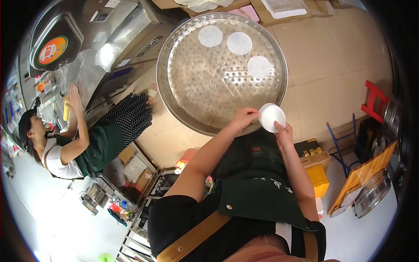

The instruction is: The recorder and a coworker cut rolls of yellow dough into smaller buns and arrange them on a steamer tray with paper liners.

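A large round metal steamer tray [192, 94] with a perforated bottom and raised rim lies in front of me. Three white paper rounds, a left one [210, 36], a middle one [239, 43] and a right one [259, 67], lie flat on its far part. Over the near right rim, my right hand [284, 134] grips a stack of white paper rounds [273, 117], thumb on top. My left hand [245, 118] pinches the stack's left edge, where a paper round seems to lift slightly from the rest.
At the left, a person [65, 144] in a dark green apron works at a metal counter [94, 56], one hand on a yellow rod-shaped thing [66, 109]. On the right stand a red stool [374, 102], a wooden board [362, 179] and a yellow box [317, 180]. Cardboard [279, 19] lies beyond the tray.
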{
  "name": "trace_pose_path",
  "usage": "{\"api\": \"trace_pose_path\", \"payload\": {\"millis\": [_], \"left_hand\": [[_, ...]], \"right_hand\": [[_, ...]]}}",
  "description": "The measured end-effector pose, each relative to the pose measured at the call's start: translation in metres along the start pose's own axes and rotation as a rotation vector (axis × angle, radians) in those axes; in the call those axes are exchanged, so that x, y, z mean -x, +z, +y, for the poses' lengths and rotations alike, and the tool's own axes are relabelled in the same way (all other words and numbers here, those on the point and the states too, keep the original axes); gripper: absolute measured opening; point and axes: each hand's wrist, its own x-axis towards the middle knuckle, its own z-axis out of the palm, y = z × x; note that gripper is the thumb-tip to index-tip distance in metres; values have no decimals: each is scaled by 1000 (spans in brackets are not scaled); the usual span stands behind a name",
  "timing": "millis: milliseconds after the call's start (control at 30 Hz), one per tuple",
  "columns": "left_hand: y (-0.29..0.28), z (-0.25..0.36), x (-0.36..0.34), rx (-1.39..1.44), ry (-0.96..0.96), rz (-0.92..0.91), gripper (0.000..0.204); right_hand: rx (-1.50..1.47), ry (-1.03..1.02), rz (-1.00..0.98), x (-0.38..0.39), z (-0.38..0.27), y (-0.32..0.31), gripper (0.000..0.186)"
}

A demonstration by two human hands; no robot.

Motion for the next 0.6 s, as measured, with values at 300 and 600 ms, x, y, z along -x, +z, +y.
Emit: {"api": "trace_pose_path", "payload": {"millis": [300, 600], "left_hand": [[-25, -22, -39, -289, 248, 301, 14], [-26, -13, -67, -594, 277, 486, 10]], "right_hand": [[-41, -88, 32, 1, -13, 2, 18], [-27, -87, 73, 3, -16, -19, 18]]}}
